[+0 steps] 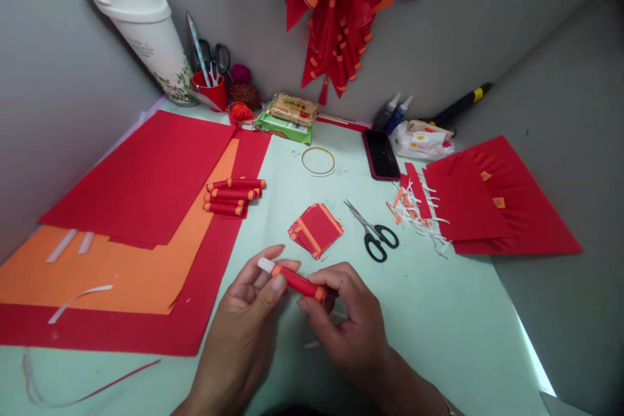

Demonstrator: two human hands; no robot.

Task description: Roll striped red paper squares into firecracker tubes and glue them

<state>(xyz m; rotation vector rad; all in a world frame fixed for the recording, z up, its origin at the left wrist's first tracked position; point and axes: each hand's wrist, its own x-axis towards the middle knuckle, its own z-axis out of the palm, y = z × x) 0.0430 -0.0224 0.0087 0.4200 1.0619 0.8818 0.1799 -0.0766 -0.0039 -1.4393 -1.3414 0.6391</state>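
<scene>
Between my hands is a red paper roll (pixel 303 284) with orange bands near its ends. A white tip (pixel 266 265) sticks out of its left end. The fingers of my left hand (pixel 251 299) pinch the roll near that tip. My right hand (pixel 348 318) grips its other end with thumb and forefinger. Just beyond my hands lies a small stack of red squares with orange strips (pixel 322 229). Scissors with black handles (pixel 374 234) rest to its right. Several finished-looking red rolls (pixel 234 195) are piled on the left, on red paper.
Large red (pixel 141 175) and orange sheets (pixel 121 276) cover the left. A tape ring (pixel 318 161), phone (pixel 381 155) and packets (pixel 287 118) sit behind. White and orange scraps (pixel 414 208) lie right, beside red sheets (pixel 531 208). A white cup (pixel 146 39) stands back left.
</scene>
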